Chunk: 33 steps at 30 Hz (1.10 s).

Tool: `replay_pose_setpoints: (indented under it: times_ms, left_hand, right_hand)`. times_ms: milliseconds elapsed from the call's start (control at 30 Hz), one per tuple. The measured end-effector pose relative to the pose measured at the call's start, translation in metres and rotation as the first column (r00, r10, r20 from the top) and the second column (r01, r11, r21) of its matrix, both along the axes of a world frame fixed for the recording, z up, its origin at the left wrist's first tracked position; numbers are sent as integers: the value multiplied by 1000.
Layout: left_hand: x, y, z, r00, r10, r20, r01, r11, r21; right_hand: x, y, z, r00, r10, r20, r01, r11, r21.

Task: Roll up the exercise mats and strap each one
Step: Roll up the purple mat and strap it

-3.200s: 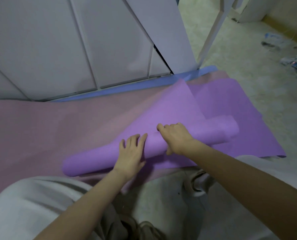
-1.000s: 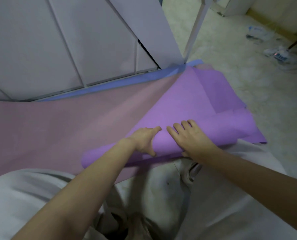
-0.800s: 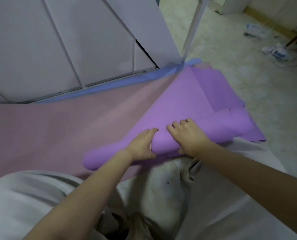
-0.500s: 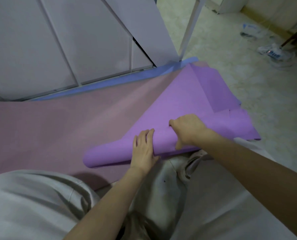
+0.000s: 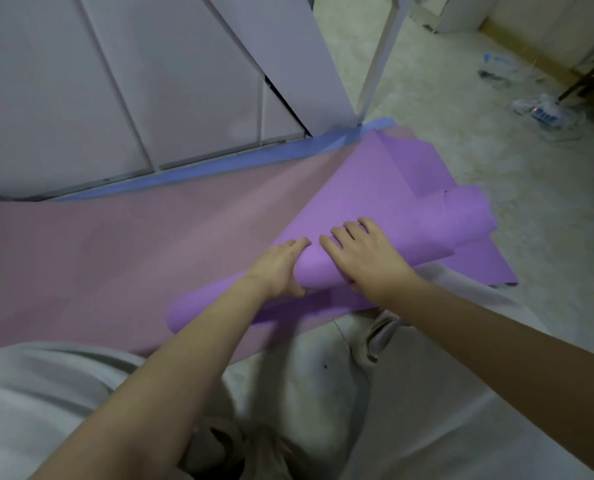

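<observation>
3 mats in view, stacked flat on the floor (image 5: 517, 188) vs. a row of white panels (image 5: 115, 81): blue mat (image 5: 219, 169) at the bottom w/ only its far edge showing, pink mat (image 5: 132, 244) over it, purple mat (image 5: 375, 181) on top at the right. The purple mat is partly rolled: 1 loose roll at its near end, lying slantwise across the pink mat just in front of the person's knees, the unrolled part spreading away toward the panels. The roll's right end is uneven, layers stepped & flared. No strap on it. 2 hands, both on the roll's middle, side by side, nearly touching. Left hand (image 5: 281, 268) wraps the roll, fingers over the far side & thumb tucked at the near side, so it grips the roll. Right hand (image 5: 364, 258) lies flat on top, fingers straight & spread, pressing down, nothing clasped. Light trousers (image 5: 461, 427) fill the bottom of the view. Some plastic litter (image 5: 538, 110) lies far right on the floor, well apart from the mats.
</observation>
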<state>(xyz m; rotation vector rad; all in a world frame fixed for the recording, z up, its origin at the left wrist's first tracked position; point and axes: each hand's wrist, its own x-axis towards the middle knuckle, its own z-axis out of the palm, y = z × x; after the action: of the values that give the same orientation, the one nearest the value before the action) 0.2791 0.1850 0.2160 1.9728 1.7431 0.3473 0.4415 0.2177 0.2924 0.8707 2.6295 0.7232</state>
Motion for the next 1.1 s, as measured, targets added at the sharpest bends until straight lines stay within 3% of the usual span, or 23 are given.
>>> replay_pose_setpoints:
  times_ms: [67, 233, 433, 633, 833, 1000, 1100]
  left_hand:
    - [4, 4, -1, 999, -50, -10, 50, 998, -38]
    - [16, 4, -7, 996, -87, 24, 90, 986, -139]
    - [26, -24, -29, 994, 82, 73, -85, 995, 50]
    - [43, -40, -49, 950, 312, 32, -311, 923, 229]
    - [35, -25, -35, 979, 202, 26, -204, 968, 146]
    - [26, -15, -21, 992, 125, -32, -122, 989, 81]
    - [23, -3, -7, 997, 57, -46, -55, 997, 45]
  right_hand:
    - [6, 0, -4, 1000, -6, -14, 6, 1000, 3]
    - [11, 0, 8, 976, -123, 178, 145, 983, -115]
    - [3, 13, 19, 947, -209, 243, 269, 931, -245]
    - [-15, 32, 42, 924, -211, 320, 314, 896, -315]
    - [-10, 32, 46, 911, -243, 334, 365, 852, -375]
    - [2, 17, 32, 963, -143, 228, 204, 939, -276]
    - [14, 4, 16, 983, -71, 171, 77, 997, -31]
